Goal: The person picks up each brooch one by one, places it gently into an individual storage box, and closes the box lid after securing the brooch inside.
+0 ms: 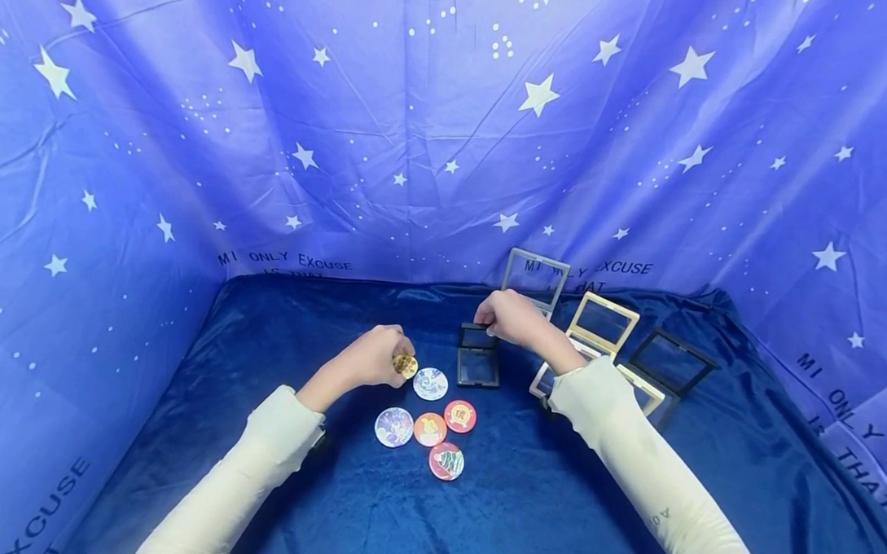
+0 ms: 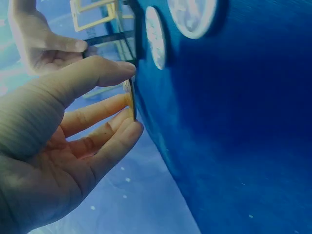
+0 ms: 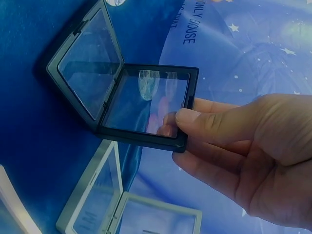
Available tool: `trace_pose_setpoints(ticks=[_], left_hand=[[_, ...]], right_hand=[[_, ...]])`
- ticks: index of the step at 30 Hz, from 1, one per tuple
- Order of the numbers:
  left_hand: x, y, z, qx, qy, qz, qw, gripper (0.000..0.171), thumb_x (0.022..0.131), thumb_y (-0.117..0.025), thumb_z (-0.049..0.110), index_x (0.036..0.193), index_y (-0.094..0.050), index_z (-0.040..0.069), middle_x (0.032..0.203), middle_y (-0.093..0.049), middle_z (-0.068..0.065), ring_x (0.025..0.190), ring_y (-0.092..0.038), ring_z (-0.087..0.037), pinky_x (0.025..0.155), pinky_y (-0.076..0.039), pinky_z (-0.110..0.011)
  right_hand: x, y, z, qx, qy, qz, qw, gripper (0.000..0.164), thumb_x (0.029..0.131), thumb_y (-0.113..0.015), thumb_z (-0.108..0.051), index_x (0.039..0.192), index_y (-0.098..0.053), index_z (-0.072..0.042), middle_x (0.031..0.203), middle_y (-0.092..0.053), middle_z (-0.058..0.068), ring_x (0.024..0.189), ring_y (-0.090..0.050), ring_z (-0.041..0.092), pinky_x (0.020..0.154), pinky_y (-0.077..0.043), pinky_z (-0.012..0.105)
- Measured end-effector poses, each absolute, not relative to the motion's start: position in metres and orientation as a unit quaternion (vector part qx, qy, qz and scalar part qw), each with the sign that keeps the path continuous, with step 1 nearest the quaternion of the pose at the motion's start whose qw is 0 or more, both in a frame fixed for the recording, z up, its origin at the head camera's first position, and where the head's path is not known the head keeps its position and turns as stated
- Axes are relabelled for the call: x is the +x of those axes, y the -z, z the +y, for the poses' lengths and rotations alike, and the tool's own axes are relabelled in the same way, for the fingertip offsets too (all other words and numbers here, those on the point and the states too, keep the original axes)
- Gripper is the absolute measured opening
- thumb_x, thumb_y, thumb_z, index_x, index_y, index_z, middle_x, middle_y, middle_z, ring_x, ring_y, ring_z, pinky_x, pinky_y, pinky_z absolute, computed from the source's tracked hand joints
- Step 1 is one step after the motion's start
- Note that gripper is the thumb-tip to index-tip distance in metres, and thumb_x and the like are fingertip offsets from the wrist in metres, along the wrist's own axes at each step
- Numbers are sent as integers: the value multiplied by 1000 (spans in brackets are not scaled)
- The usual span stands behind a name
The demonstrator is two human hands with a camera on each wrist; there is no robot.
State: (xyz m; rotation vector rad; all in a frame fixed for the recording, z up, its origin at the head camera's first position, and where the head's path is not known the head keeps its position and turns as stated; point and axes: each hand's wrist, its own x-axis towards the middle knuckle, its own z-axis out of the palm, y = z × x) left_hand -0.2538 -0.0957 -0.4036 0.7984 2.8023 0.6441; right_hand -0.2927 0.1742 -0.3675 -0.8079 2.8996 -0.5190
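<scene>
Badge [image 1: 405, 365] pinched in my left hand [image 1: 373, 357], not yet in black display case [image 1: 478, 357]; my right hand [image 1: 507, 317] pinches lid open. Five badges [image 1: 426, 420] on blue cloth [image 1: 495, 503], other cases [image 1: 607, 336] empty near its right edge.

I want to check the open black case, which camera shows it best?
The right wrist view: the black case fills the frame, its lid pinched by the right hand. The head view shows it small; the left wrist view shows only a dark edge.
</scene>
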Motion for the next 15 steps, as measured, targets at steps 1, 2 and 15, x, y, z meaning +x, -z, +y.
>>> trace_pose_setpoints(ticks=[1,2,15], left_hand=[[-254,402,-94,271,-215,936,72,38,75,-88,8,109,-75,2,104,-67,-9,93,-64,-22,85,-57,-39],[-253,402,-92,276,-213,935,66,38,75,-88,9,110,-75,2,105,-67,-9,92,-63,-21,83,-56,-38],[-248,384,-63,307,-214,927,32,40,78,-87,9,115,-75,4,110,-67,-8,93,-64,-20,82,-58,-34]], right_hand=[[-293,368,173,-267,169,948,43,22,88,-69,8,105,-78,-3,102,-78,14,100,-72,31,89,-58,45],[-293,369,172,-271,167,947,42,22,88,-69,7,104,-78,-3,102,-78,14,99,-72,30,89,-58,45],[-292,368,160,-271,164,947,58,21,86,-71,7,102,-79,-5,100,-78,11,97,-73,27,87,-59,42]])
